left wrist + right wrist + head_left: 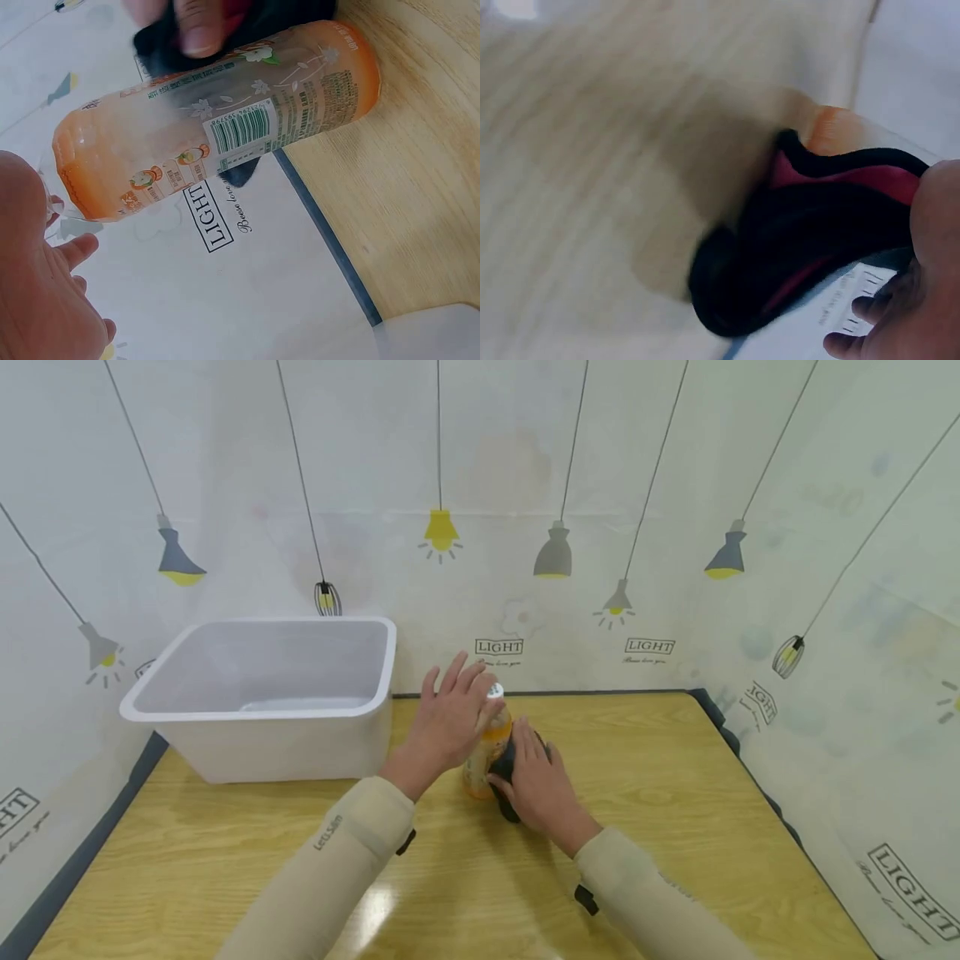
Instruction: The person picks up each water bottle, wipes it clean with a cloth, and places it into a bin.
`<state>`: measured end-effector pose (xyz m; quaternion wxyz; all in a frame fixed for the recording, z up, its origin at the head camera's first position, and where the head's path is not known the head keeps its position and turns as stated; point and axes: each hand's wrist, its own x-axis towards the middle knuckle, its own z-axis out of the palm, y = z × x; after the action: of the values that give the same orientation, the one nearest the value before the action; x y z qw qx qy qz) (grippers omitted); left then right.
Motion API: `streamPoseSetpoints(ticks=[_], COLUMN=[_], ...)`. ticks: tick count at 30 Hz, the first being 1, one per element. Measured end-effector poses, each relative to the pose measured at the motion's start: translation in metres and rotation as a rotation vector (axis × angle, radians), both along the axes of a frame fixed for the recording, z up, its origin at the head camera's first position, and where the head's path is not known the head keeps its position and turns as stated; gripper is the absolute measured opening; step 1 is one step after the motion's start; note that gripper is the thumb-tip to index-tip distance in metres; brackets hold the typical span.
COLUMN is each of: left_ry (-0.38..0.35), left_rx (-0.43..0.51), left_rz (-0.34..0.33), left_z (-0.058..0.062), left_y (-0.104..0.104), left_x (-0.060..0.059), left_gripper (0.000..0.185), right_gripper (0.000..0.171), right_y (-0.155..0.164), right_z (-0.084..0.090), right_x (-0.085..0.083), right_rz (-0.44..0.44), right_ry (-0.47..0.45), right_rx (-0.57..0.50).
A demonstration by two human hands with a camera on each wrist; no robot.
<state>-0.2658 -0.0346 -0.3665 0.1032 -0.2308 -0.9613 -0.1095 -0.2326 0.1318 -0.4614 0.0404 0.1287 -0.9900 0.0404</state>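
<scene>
A bottle of orange drink (pixel 480 767) with a white cap (pixel 495 691) stands on the wooden table (pixel 675 793). My left hand (pixel 446 722) is at its upper part with fingers spread and fairly straight, the thumb side against the neck. In the left wrist view the bottle (pixel 225 142) lies just beyond my palm (pixel 37 300), not enclosed by it. A black fabric item with red lining (pixel 504 762) (pixel 802 255) sits against the bottle's right side. My right hand (pixel 540 781) wraps over it, thumb on the near side. One fingertip (pixel 199 30) presses on it.
A white plastic tub (pixel 262 714) stands at the table's back left, close to my left forearm; its corner (pixel 435 334) shows in the left wrist view. A lamp-patterned backdrop (pixel 675 568) walls the table on three sides. Bare wood lies to the right and front.
</scene>
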Motion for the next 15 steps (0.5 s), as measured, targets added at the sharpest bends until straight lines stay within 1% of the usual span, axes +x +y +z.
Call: streamPoseSetpoints(ticks=[3, 6, 8, 13, 15], left_ry=[0.006, 0.011, 0.021, 0.048, 0.048], left_rx=[-0.011, -0.013, -0.012, 0.001, 0.006], left_rz=[0.003, 0.002, 0.003, 0.009, 0.008], left_z=[-0.001, -0.004, -0.005, -0.007, -0.007], left_y=[0.001, 0.002, 0.002, 0.001, 0.0], left_x=[-0.001, -0.002, -0.002, -0.004, -0.005], left_gripper=[0.052, 0.053, 0.054, 0.052, 0.052], right_gripper=[0.086, 0.084, 0.083, 0.084, 0.084], right_y=[0.002, 0.002, 0.003, 0.005, 0.006], right_z=[-0.012, -0.021, -0.025, -0.03, -0.031], right_x=[0.0, 0.001, 0.002, -0.002, -0.003], right_rz=[0.013, 0.035, 0.046, 0.069, 0.074], right_ry=[-0.012, -0.044, -0.056, -0.044, -0.054], right_rx=[0.074, 0.142, 0.158, 0.196, 0.191])
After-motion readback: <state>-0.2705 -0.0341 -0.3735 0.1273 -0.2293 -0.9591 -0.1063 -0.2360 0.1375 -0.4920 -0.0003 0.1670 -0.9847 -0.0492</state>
